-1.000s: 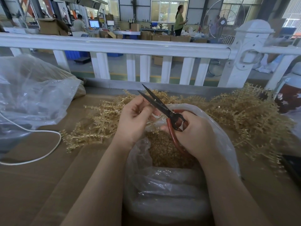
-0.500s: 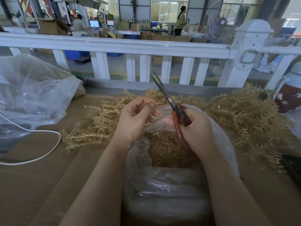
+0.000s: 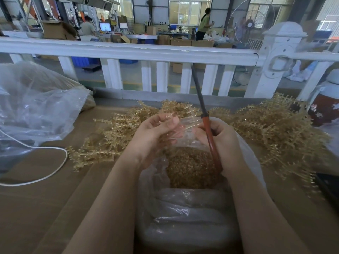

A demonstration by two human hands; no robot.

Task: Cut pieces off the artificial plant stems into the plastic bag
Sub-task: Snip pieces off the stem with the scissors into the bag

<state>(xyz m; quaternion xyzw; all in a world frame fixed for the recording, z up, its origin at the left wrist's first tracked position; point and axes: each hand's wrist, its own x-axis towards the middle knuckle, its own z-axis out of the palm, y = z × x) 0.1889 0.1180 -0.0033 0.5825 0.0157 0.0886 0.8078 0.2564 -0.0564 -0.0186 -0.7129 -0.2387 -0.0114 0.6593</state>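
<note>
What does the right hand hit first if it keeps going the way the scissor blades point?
Likely the white railing. The right hand holds the scissors closed, tips up and away over the stem pile; nothing shows between, though depth is unclear.

Over the open plastic bag (image 3: 247,154) of cut golden pieces, the right hand (image 3: 222,143) grips red-handled scissors (image 3: 208,129), blades closed, pointing up. The left hand (image 3: 154,138) pinches a thin stem (image 3: 189,127) just beside the bag's mouth.
</note>
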